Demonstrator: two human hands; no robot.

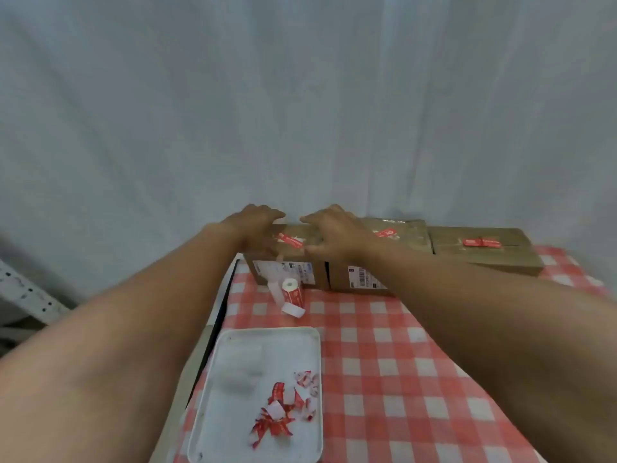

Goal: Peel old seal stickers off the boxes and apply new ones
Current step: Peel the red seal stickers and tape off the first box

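three boxes sit in a row at the far edge of the table (417, 362). both hands are on the left box (283, 272), whose red sticker (289, 241) lies on its top between them. left hand (253, 228) rests over the far left top edge, fingers bent; right hand (329, 233) lies on the top right, fingers spread fairly flat. neither clearly holds anything. probably pressing a new sticker down or steadying the box, blur makes it hard to say. mid box (374, 262) and right box (484, 252) each carry a red sticker. the roll (292, 290) stands just near of the left box; torn scraps (283, 409) lie in the tray (233, 412). next move likely calls for picking at a sticker edge on the mid box. fingertips hidden, label print unreadable.
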